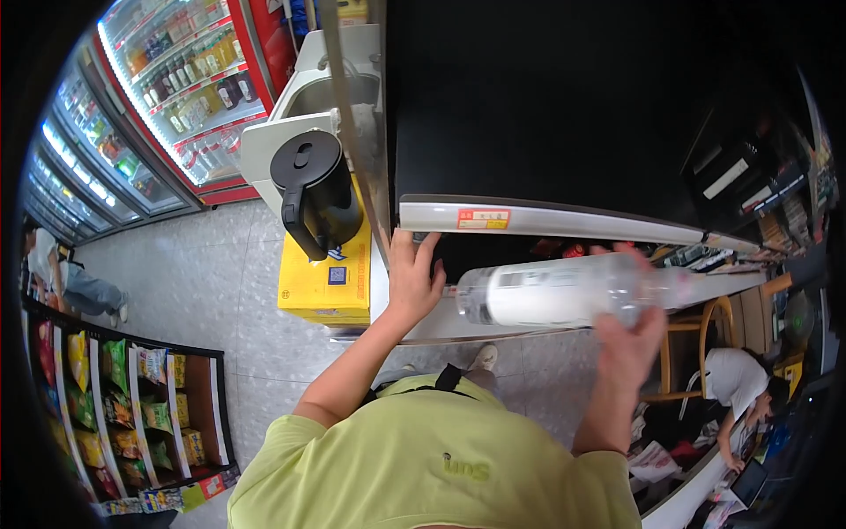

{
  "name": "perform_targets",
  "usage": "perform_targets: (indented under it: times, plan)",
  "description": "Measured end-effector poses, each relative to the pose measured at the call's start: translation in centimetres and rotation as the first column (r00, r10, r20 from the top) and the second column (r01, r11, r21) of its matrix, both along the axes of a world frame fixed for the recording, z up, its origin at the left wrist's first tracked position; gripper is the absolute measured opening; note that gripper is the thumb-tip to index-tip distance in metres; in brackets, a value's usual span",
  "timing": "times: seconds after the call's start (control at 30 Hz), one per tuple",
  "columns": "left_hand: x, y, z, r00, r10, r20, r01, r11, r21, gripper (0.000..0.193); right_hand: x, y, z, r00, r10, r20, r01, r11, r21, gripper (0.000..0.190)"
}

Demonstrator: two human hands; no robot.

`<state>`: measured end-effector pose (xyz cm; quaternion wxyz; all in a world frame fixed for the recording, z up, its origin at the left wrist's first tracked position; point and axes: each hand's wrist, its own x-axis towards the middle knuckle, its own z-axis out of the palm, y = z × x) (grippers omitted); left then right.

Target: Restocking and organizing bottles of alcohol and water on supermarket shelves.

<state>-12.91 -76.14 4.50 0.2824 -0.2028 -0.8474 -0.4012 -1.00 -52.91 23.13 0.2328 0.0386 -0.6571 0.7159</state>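
My right hand (628, 337) grips a large clear plastic bottle (555, 291) with a white label, near its neck end; both are blurred by motion. The bottle lies sideways in front of a shelf, its base towards my left hand. With fingers apart, my left hand (415, 271) touches the left end of a shelf edge strip (562, 221) that carries a red and yellow price tag (484, 219). Below this strip, a lower white shelf (423, 327) runs along in front of me. Some red items show in the gap behind the bottle.
A black electric kettle (314, 188) stands on a yellow carton (324, 284) at the left, near a sink (337, 96). Drinks fridges (192, 79) line the upper left. A snack rack (132, 410) is at lower left. One person (737, 383) leans over a counter at right; another (66, 274) is far left.
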Motion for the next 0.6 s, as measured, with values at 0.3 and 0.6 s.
perform_targets:
  times: [0.3, 0.6]
  plan:
    - [-0.1, 0.1, 0.0, 0.996, -0.069, 0.056, 0.069, 0.998, 0.015, 0.062, -7.0, 3.6, 9.0, 0.927, -0.232, -0.296, 0.292, 0.940, 0.179, 0.056]
    - [-0.2, 0.2, 0.3, 1.000, -0.028, 0.009, 0.028, 1.000, -0.014, 0.063, -18.9, 10.5, 15.2, 0.900, -0.350, -0.261, 0.434, 0.658, 0.615, 0.070]
